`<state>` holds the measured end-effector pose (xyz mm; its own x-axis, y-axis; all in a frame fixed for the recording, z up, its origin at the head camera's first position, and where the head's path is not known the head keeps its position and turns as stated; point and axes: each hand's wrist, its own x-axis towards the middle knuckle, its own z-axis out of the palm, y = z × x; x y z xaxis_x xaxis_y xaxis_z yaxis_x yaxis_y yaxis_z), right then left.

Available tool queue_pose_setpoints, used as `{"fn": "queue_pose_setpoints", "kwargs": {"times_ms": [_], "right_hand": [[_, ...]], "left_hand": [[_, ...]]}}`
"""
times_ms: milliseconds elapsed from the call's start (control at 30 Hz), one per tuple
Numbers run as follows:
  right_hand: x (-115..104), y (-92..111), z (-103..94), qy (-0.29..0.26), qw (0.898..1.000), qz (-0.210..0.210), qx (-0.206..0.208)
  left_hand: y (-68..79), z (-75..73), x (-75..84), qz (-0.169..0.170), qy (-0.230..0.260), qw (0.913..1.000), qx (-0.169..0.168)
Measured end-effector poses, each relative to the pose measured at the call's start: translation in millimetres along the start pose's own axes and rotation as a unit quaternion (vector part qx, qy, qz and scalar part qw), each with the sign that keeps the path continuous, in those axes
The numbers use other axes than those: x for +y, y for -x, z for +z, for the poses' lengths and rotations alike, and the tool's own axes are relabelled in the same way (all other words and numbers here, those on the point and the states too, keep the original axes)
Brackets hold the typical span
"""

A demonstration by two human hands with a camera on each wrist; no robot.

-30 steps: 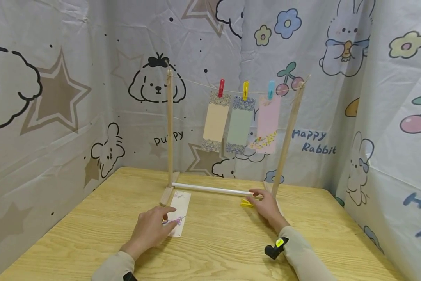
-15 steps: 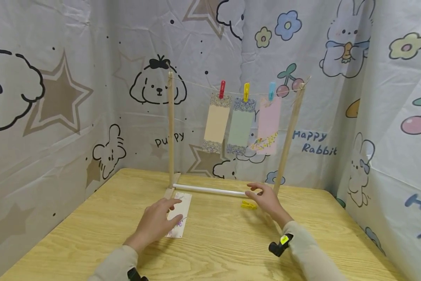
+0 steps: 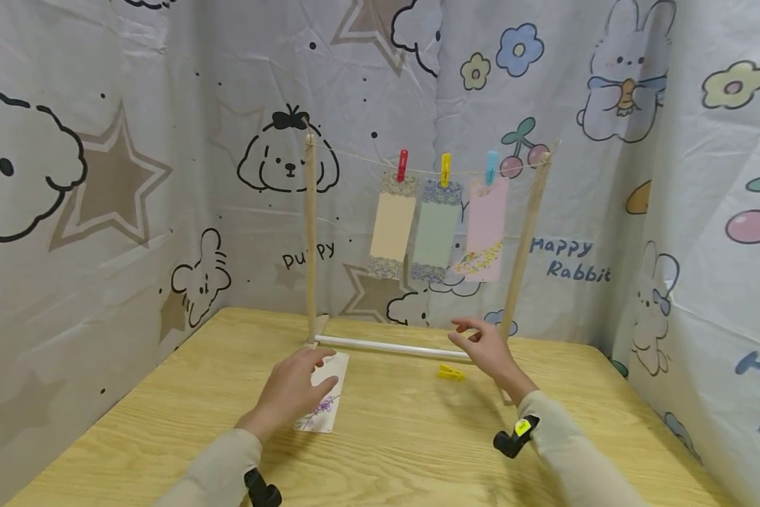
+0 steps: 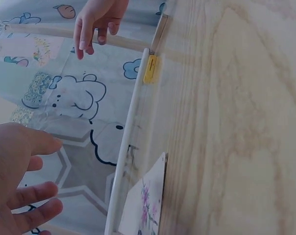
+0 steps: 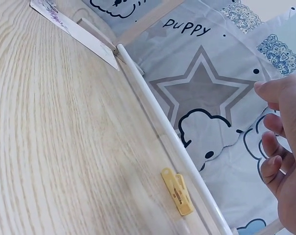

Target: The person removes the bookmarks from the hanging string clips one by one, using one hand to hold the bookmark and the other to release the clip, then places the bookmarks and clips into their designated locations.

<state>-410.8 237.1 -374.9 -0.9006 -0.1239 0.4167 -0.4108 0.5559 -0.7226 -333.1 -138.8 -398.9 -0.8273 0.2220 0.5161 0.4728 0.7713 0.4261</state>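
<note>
One white card (image 3: 326,410) lies partly hidden behind the left hand (image 3: 292,389).

The pale wood-grained surface (image 3: 405,443) was occupied toward its back by a wooden hanging frame (image 3: 311,246), whose posts were joined low down by a white rod (image 3: 392,347). In front of the rod, a white card (image 3: 327,415) printed with purple blossoms was placed by the left post; a yellow clothespin (image 3: 451,372) was positioned near the rod's right end.
</note>
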Motion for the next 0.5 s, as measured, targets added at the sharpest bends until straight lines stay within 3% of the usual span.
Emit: {"fn": "queue_pose_setpoints", "kwargs": {"times_ms": [500], "right_hand": [[-28.8, -14.4, -13.7, -0.026, 1.000, -0.010, -0.009]], "left_hand": [[-27.4, -10.4, 0.9, 0.002, 0.027, 0.9991, 0.033]]}}
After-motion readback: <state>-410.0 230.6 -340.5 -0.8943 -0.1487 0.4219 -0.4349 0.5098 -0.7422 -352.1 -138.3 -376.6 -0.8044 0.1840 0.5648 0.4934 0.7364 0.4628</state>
